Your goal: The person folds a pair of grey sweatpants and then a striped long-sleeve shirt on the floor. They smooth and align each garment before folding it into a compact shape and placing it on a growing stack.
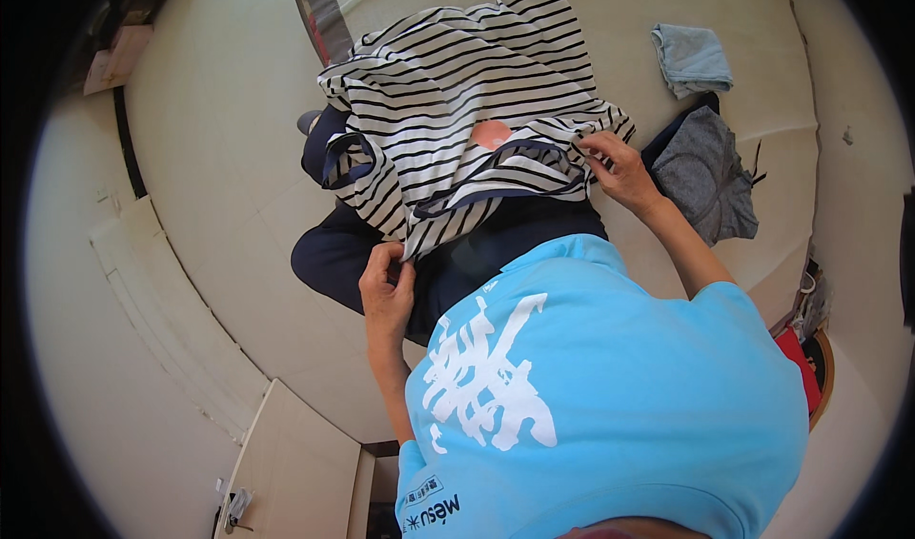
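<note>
A black-and-white striped shirt point(457, 81) with dark trim and a pink round print lies spread over my lap and the pale surface beyond. Its neckline faces me, and one short sleeve falls to the left. My left hand point(387, 282) pinches the fabric near the shoulder, left of the neckline. On the other side, my right hand point(618, 171) grips the cloth near the opposite shoulder between thumb and fingers. The dark trousers point(336, 253) on my legs show beneath the shirt.
A folded light-blue cloth point(692, 58) lies at the upper right. Below it is a crumpled grey garment point(704, 171), partly over a dark one. A pale door point(307, 467) with a handle stands at the lower left. A red item point(799, 367) sits by the right edge.
</note>
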Demonstrator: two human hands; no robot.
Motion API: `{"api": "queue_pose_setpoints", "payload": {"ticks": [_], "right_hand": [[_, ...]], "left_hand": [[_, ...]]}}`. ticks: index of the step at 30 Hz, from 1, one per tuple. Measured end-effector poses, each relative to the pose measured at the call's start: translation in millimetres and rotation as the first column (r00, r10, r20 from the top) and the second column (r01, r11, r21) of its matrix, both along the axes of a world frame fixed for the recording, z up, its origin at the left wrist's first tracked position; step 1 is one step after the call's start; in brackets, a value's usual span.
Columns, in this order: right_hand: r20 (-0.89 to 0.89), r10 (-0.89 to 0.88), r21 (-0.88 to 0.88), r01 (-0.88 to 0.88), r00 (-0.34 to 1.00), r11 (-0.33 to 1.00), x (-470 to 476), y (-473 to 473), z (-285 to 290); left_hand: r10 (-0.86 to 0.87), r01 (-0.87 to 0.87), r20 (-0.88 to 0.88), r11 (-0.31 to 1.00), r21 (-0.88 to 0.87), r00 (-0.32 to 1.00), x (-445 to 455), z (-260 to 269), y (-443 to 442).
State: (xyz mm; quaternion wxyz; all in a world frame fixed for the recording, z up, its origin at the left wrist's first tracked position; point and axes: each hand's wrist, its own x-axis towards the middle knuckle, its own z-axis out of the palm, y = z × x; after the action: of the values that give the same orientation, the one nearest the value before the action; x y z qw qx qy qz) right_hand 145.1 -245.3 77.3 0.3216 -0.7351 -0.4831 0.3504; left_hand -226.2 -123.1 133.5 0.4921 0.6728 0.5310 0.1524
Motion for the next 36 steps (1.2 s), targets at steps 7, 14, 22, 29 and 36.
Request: {"api": "queue_pose_setpoints", "payload": {"ticks": [7,14,22,29,36], "right_hand": [[0.099,0.31,-0.059,-0.306,0.946,0.95,-11.7,30.3,-6.0],[-0.063,0.392,-0.131,-0.397,0.918,0.908,-2.7,37.5,-11.5],[-0.128,0.272,-0.296,-0.298,0.954,0.907,-3.8,42.4,-15.1],[-0.416,0.058,-0.181,-0.145,0.907,0.973,14.3,85.0,36.3],[-0.61,-0.02,-0.087,-0.042,0.792,0.995,-0.2,115.7,61.3]], "left_hand": [[0.077,-0.071,0.08,0.995,-0.067,0.994,-5.3,3.2,1.2],[0.155,-0.131,0.154,0.979,-0.155,0.976,-19.0,6.6,9.0],[0.236,-0.212,0.253,0.97,-0.117,0.938,-18.5,4.7,10.2],[0.409,-0.45,0.302,0.89,0.077,0.861,-40.8,10.4,31.8],[0.328,-0.334,0.089,0.84,0.428,0.94,2.4,13.8,53.0]]}}
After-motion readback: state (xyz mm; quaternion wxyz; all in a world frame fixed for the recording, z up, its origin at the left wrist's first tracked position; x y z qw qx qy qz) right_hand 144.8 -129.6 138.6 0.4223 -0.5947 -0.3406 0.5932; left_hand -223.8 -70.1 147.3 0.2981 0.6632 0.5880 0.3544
